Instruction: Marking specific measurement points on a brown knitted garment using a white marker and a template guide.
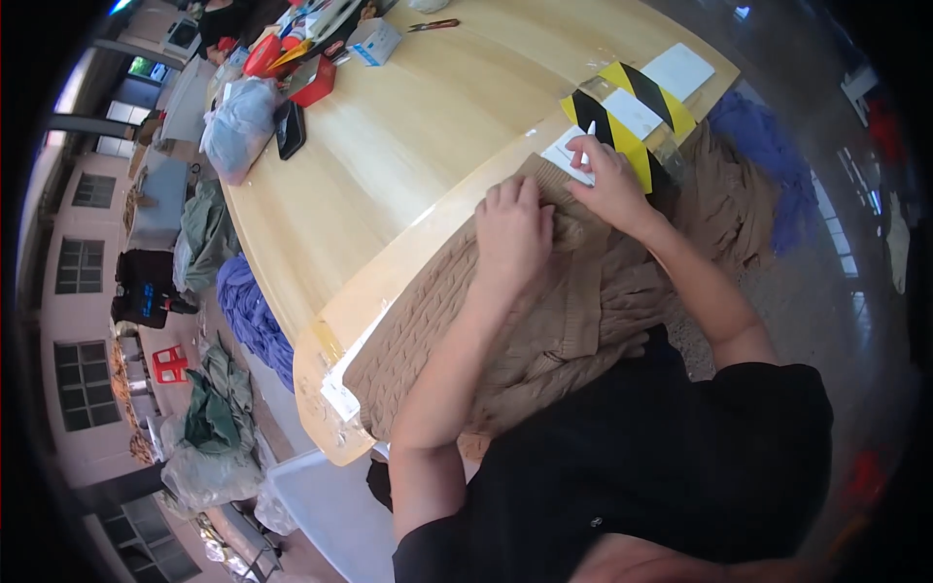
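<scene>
A brown cable-knit garment [428, 311] lies along the near edge of the table, its folds hanging toward my body. My left hand [512, 228] rests on its ribbed far end, with the fingers curled down and closed on the knit. Just to the right, my right hand [612, 185] is closed in a pinch around a slim white pen [591, 128], whose upper end sticks out above the fingers. Beneath that hand, a white paper strip [561, 154] with markings lies against the garment's ribbed edge. The pen's lower end is hard to make out.
Yellow-and-black tape [630, 141] and white cards [677, 72] are fixed at the table's right end. Farther back lie a phone [290, 129], a red box [312, 82], a plastic bag [238, 126] and thread snips [433, 25]. Purple fabric [255, 316] is heaped beyond the left edge.
</scene>
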The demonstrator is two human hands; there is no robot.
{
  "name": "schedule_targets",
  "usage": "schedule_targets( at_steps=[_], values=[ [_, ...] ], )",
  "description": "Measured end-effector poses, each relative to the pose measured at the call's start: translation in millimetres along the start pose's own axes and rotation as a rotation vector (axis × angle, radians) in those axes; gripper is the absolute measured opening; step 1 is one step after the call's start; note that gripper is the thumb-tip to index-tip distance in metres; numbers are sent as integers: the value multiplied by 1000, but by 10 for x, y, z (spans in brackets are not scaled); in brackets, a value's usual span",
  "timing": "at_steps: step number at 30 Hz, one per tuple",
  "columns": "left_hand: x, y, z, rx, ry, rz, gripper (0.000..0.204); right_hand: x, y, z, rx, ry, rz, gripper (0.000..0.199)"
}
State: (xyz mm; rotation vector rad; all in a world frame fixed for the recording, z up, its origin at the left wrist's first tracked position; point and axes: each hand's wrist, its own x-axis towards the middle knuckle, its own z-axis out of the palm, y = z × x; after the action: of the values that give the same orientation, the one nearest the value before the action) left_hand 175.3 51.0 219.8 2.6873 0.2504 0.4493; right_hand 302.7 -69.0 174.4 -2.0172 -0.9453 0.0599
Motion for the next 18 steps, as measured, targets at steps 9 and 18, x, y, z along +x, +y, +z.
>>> schedule_targets(
  at_steps=[9, 18],
  values=[
    [57, 331, 511, 149, -72, 67, 56, -309, 74, -300, 179, 65, -6, 37],
    [99, 311, 542, 153, -97, 138, 56, -70, 165, -392, 729, 13, 204, 25]
  ],
)
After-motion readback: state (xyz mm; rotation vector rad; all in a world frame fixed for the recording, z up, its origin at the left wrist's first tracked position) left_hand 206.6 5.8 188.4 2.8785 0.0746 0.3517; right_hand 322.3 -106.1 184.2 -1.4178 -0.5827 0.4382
